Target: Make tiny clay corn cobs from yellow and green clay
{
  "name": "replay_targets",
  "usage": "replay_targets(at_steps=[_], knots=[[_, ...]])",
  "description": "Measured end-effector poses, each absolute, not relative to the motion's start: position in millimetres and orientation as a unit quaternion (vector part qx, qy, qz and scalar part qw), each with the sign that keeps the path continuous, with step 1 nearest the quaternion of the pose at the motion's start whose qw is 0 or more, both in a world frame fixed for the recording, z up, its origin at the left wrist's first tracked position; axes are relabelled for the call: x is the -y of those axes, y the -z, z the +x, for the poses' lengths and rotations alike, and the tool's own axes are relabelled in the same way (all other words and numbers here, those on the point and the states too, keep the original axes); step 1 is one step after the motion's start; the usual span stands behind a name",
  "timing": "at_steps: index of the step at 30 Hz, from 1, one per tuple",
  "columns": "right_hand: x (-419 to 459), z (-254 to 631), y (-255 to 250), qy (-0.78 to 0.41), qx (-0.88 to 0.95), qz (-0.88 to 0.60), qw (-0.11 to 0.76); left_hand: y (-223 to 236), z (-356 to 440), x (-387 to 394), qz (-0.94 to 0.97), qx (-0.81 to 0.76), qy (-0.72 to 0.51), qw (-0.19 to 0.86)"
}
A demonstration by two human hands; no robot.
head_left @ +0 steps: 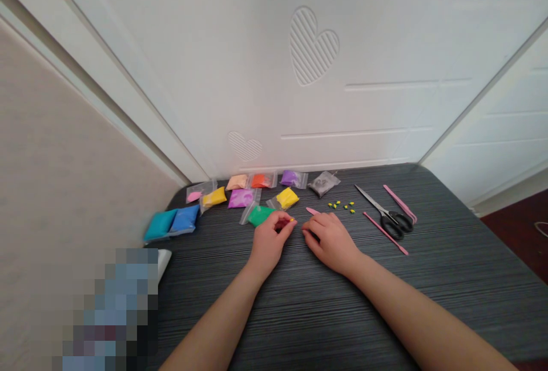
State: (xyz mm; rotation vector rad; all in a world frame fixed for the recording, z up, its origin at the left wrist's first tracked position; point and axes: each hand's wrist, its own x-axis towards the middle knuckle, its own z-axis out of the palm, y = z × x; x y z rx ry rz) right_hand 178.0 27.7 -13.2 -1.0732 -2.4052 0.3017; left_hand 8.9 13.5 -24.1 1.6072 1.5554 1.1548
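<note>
Head view: left hand [268, 238] pinching yellow bit [291, 220]; right hand [331, 241] just beside it, loosely curled, hold unclear.

The worktop [449, 297] is near-black with fine grey streaks; the tiny pinched bit [292, 220] is yellow. Towards ten o'clock: teal packet [160, 225], blue packet [185, 219], green packet [258, 215]. Eleven: orange-red packet [258, 181], purple packet [290, 178]. Twelve: yellow-and-green pieces [351, 211]. Between one and two: pink tools [387, 235], black-and-silver scissors [383, 212]. Diagonal stripes fill the white hearts [314, 45].

"Camera where?"
"On my head, looking forward and down."
"How near?"
"Near enough for both my fingers [315, 226] below centre; wide enough for the table [295, 319] and white panel [240, 45] beyond."
</note>
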Motion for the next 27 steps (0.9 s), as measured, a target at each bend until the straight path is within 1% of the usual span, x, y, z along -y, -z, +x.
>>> replay_targets(at_steps=[6,16,27], knots=[[-27.9,178.3,13.3,-0.113,0.880,-0.391,0.246,26.2,8.4,-13.4,0.616,-0.586,-0.432,0.301],[-28.4,178.2,13.8,-0.118,0.879,-0.390,0.248,18.3,7.7,-12.5,0.649,-0.578,-0.426,0.251],[-28.4,178.1,13.7,-0.117,0.877,-0.391,0.255,20.9,9.0,-12.4,0.664,-0.581,-0.398,0.253]])
